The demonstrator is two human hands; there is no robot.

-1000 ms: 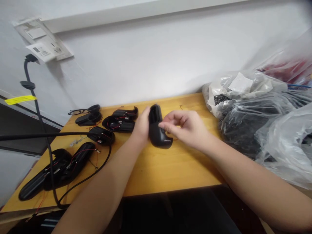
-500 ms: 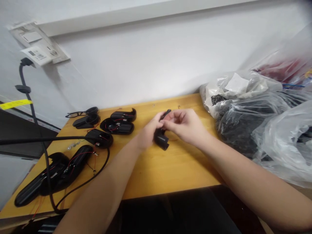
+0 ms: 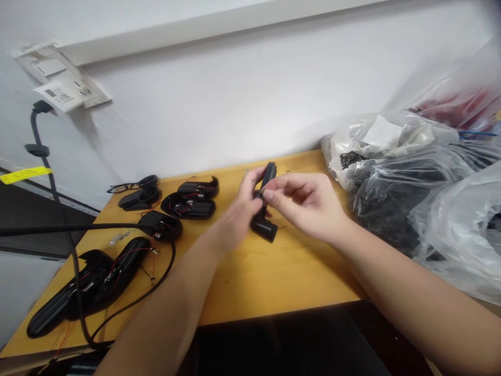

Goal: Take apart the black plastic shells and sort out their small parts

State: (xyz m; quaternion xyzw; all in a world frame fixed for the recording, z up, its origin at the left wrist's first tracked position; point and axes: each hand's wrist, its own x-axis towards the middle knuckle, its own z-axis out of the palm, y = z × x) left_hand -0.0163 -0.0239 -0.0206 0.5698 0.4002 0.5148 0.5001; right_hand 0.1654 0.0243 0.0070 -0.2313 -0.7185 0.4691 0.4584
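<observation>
My left hand (image 3: 238, 214) is wrapped round a black plastic part (image 3: 265, 228) with small pale lettering, held over the wooden table (image 3: 250, 290). The part has a long upright arm and a short wider lower end. Beside it on the right, my right hand (image 3: 307, 203) is closed in a pinch at the middle of the part. Whatever sits between its thumb and forefinger is too small to make out.
Black housings with red wires (image 3: 191, 207) lie at the left, crossed by a thick black cable (image 3: 78, 227). Clear plastic bags (image 3: 415, 183) of dark parts fill the right side. A wall socket (image 3: 62, 78) is at upper left.
The black part has turned a little, so its upper arm and lettering show more clearly. My right hand has shifted slightly right, still pinched at the part.
</observation>
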